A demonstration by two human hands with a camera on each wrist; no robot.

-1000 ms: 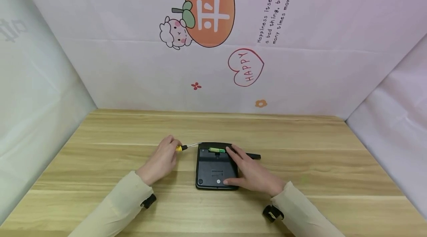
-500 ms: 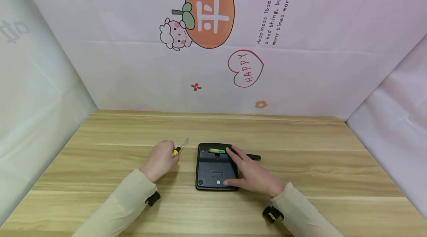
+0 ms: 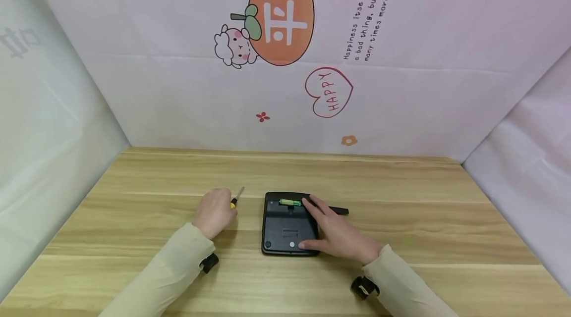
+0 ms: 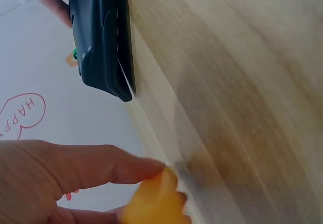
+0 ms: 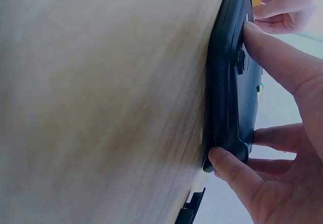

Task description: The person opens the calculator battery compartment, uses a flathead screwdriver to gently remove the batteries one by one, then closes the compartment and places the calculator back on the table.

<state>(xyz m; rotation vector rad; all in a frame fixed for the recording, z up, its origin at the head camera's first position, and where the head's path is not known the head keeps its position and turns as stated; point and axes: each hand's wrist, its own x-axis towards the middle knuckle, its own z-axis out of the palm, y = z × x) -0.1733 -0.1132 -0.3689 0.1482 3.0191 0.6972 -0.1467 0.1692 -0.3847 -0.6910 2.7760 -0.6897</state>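
Observation:
A black calculator (image 3: 277, 223) lies face down on the table, a green battery (image 3: 290, 202) showing in its slot. My right hand (image 3: 341, 235) holds its right side, thumb on the back and fingers at the far edge and corner in the right wrist view. To the left, apart from the calculator, my left hand (image 3: 215, 212) grips a screwdriver (image 3: 234, 203) with a yellow handle. Its metal shaft points up and away. Thumb and fingers close round the yellow handle (image 4: 156, 201) in the left wrist view; the shaft is hidden there.
Past the right hand's fingers lies a long black strip (image 3: 341, 210), like a battery cover. A printed white cloth (image 3: 178, 104) stands behind the wooden table (image 3: 424, 208), with more cloth at both sides.
My left hand has drawn the screwdriver back from the calculator's far left corner, leftward and towards me, and its shaft now points more upward. The right hand and calculator stay put.

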